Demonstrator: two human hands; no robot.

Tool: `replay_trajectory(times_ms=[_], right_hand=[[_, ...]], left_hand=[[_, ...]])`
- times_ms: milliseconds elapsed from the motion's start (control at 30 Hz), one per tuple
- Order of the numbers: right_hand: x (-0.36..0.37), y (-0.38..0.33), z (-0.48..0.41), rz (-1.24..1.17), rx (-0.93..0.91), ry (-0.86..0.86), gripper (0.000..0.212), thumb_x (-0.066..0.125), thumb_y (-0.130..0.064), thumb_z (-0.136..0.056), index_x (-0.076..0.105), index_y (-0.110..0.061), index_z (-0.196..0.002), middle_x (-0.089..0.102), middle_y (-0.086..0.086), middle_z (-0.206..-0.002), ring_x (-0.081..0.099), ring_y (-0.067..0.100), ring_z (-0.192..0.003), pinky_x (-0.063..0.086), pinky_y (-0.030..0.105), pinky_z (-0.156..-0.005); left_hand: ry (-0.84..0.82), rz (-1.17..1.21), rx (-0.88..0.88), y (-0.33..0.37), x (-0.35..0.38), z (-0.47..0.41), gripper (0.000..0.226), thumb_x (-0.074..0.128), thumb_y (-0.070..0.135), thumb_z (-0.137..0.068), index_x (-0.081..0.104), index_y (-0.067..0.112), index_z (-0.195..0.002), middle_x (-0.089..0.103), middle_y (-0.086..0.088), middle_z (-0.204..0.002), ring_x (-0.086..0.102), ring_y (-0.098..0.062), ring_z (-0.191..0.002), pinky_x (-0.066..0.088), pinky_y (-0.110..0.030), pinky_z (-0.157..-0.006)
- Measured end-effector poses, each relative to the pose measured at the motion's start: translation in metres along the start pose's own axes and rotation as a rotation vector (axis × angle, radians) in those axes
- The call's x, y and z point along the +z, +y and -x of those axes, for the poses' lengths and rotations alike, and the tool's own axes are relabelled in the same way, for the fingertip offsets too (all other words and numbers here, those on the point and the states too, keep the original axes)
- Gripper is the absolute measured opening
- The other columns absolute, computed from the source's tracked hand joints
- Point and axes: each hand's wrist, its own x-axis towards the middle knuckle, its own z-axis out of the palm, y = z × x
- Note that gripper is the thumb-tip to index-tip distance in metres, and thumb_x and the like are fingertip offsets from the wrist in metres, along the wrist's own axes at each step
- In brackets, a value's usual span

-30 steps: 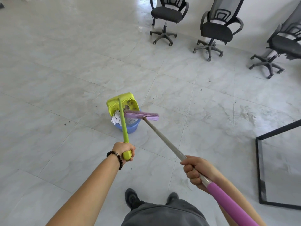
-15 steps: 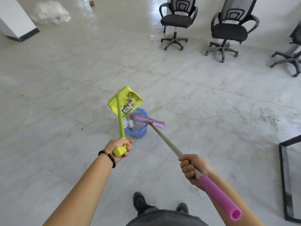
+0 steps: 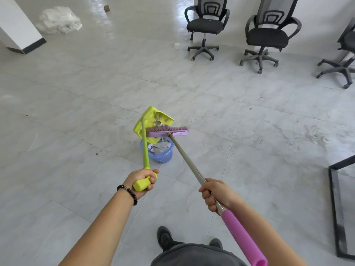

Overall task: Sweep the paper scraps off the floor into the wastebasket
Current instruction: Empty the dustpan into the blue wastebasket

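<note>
Three black mesh-backed office chairs (image 3: 206,25) (image 3: 267,37) (image 3: 345,41) stand on castors along the far wall, from twelve to two o'clock in the view, on a pale grey marbled tile floor (image 3: 76,93) that fills most of the picture. A white pillar with a dark base (image 3: 17,22) rises at ten o'clock, and a crumpled white heap (image 3: 59,21) lies beside it at eleven. A black metal frame (image 3: 334,189) runs along the edge at four o'clock.

At the centre a broom (image 3: 189,164) with a grey shaft and a pink sleeve slants up from five o'clock. Its purple head (image 3: 169,132) lies level across the lower part of the dustpan, with the bristles toward the pan; whether they touch it cannot be told. The yellow-green dustpan (image 3: 151,120) hangs tilted just above the wastebasket, with grey smudges inside it.

The blue slotted wastebasket (image 3: 163,156) stands on the floor directly below the pan, at twelve o'clock from the person's dark shoes (image 3: 165,237).

The left hand (image 3: 143,178) is wrapped tightly round the grip at the end of the dustpan's long handle. The right hand (image 3: 215,194) is closed round the broom shaft just above the pink sleeve.

Crumpled white paper scraps (image 3: 159,147) fill the basket; any print on them is too small to read. A dark beaded bracelet (image 3: 128,191) circles the left wrist.
</note>
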Motion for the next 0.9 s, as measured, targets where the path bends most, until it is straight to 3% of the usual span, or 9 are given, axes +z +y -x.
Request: replay_trajectory(times_ms=[367, 767, 900], right_hand=[[0.004, 0.004, 0.013, 0.150, -0.005, 0.078, 0.016, 0.048, 0.003, -0.085, 0.050, -0.009, -0.075, 0.045, 0.001, -0.052, 0.037, 0.010, -0.035, 0.030, 0.018, -0.035], [0.015, -0.008, 0.005, -0.178, 0.063, -0.003, 0.027, 0.047, 0.002, -0.090, 0.043, -0.015, -0.069, 0.036, -0.002, -0.054, 0.028, 0.006, -0.032, 0.022, 0.015, -0.028], [0.004, -0.014, 0.011, -0.344, 0.145, 0.007, 0.029, 0.051, -0.002, -0.088, 0.039, -0.018, -0.068, 0.034, -0.006, -0.050, 0.028, 0.004, -0.030, 0.022, 0.014, -0.026]], left_hand=[[0.046, -0.030, 0.085, 0.013, -0.016, 0.004, 0.017, 0.044, -0.013, -0.088, 0.058, -0.003, -0.089, 0.050, -0.011, -0.077, 0.047, -0.008, -0.036, 0.032, -0.018, -0.028], [-0.081, 0.095, 0.044, 0.018, -0.012, 0.008, 0.016, 0.043, -0.007, -0.093, 0.058, -0.003, -0.098, 0.046, -0.004, -0.066, 0.047, -0.005, -0.038, 0.033, -0.017, -0.029], [-0.122, 0.160, 0.059, 0.030, -0.004, 0.002, 0.016, 0.043, -0.006, -0.093, 0.056, -0.001, -0.102, 0.050, -0.003, -0.075, 0.048, -0.004, -0.039, 0.033, -0.016, -0.029]])
